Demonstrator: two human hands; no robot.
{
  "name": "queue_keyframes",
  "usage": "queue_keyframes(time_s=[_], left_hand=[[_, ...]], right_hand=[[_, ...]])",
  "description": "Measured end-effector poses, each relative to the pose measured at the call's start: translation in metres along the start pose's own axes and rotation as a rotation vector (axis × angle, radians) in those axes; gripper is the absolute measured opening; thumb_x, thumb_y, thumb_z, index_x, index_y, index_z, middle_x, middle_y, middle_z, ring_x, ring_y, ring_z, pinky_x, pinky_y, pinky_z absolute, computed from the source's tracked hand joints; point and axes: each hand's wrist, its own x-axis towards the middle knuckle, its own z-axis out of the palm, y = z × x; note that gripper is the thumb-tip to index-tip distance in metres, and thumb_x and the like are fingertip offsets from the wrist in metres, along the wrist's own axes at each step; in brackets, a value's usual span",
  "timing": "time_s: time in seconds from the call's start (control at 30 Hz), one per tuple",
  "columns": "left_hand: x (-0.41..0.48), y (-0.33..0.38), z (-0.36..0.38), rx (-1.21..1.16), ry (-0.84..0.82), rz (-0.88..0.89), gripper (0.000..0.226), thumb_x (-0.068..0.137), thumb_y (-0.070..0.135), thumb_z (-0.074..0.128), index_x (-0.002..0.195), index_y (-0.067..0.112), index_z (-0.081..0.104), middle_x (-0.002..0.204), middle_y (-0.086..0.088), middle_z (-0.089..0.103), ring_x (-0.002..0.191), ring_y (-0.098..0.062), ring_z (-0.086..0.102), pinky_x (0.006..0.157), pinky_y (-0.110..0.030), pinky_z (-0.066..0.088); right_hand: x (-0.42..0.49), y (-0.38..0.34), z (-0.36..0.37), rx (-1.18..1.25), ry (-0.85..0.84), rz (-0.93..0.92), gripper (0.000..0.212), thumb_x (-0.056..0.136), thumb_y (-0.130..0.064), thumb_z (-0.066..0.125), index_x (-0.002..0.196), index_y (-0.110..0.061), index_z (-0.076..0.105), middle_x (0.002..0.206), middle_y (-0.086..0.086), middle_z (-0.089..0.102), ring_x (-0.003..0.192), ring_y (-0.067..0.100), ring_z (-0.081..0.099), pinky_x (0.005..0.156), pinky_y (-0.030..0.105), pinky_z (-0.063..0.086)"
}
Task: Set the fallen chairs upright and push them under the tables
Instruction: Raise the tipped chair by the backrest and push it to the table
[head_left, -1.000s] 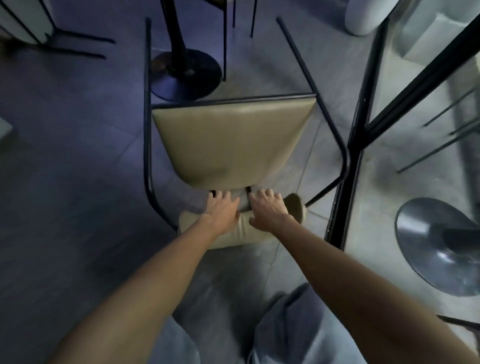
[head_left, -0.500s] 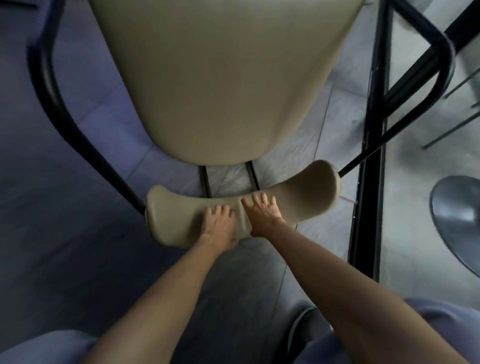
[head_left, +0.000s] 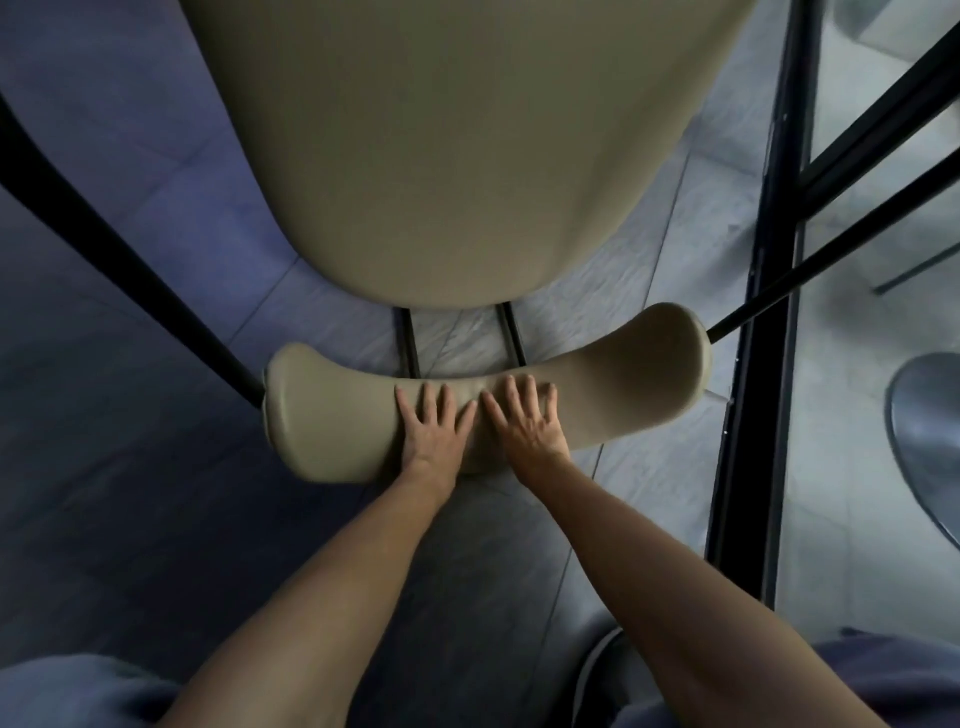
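Note:
A chair with a beige padded seat (head_left: 467, 156) and a curved beige backrest (head_left: 322, 421) fills the view, its seat looming close at the top. Thin black frame rods (head_left: 130, 249) run from the backrest's ends up and outward. My left hand (head_left: 434, 431) and my right hand (head_left: 527, 428) lie side by side on the middle of the backrest. Their fingers spread over its top and the thumbs are hidden beneath it. No table is in view.
A black metal window frame (head_left: 763, 364) with glass stands close on the right, almost touching the backrest's right end. Behind the glass is a round grey table base (head_left: 930, 447). Grey floor tiles (head_left: 130, 519) lie to the left and under me.
The chair has come much closer and larger, with the seat rising towards me. Both hands stayed on the backrest, and their fingers now spread flatter over it.

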Motion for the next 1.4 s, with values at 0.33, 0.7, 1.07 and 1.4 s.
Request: queue_keyframes(time_s=[0.33,0.7,1.07,1.4], left_hand=[[0.007,0.006,0.01,0.002,0.084,-0.031,0.073,0.104,0.023,0.043,0.16,0.022,-0.004,0.164,-0.022,0.003,0.148,-0.051,0.004,0.104,-0.082,0.0],[-0.013,-0.022,0.002,0.018,0.116,0.001,0.083,0.096,0.01,0.054,0.161,0.016,0.002,0.163,-0.024,0.009,0.147,-0.052,0.009,0.108,-0.077,0.007],[-0.057,-0.078,-0.05,0.064,0.032,0.061,0.118,0.078,0.019,0.079,0.159,0.019,-0.006,0.165,-0.016,0.007,0.149,-0.044,0.009,0.111,-0.075,0.004],[-0.157,-0.145,-0.147,0.052,-0.09,0.159,0.112,0.078,0.015,0.074,0.16,0.02,-0.001,0.162,-0.016,0.012,0.145,-0.041,0.017,0.111,-0.073,0.01]], right_hand=[[0.004,-0.007,0.011,-0.004,0.095,-0.019,0.088,0.098,-0.021,0.055,0.16,-0.015,-0.006,0.164,0.026,-0.001,0.149,0.051,0.001,0.113,0.071,0.011],[0.004,-0.021,-0.004,-0.044,0.063,-0.072,0.084,0.099,-0.012,0.053,0.159,-0.007,-0.005,0.163,0.028,0.001,0.147,0.056,0.002,0.112,0.074,0.011],[-0.032,-0.029,-0.075,-0.082,0.025,-0.088,0.114,0.081,-0.033,0.078,0.159,-0.007,0.0,0.162,0.029,0.01,0.146,0.055,0.011,0.11,0.076,0.01],[-0.118,-0.043,-0.203,0.02,-0.083,-0.151,0.115,0.075,-0.037,0.083,0.157,-0.005,0.009,0.157,0.031,0.023,0.145,0.053,0.02,0.11,0.076,0.011]])
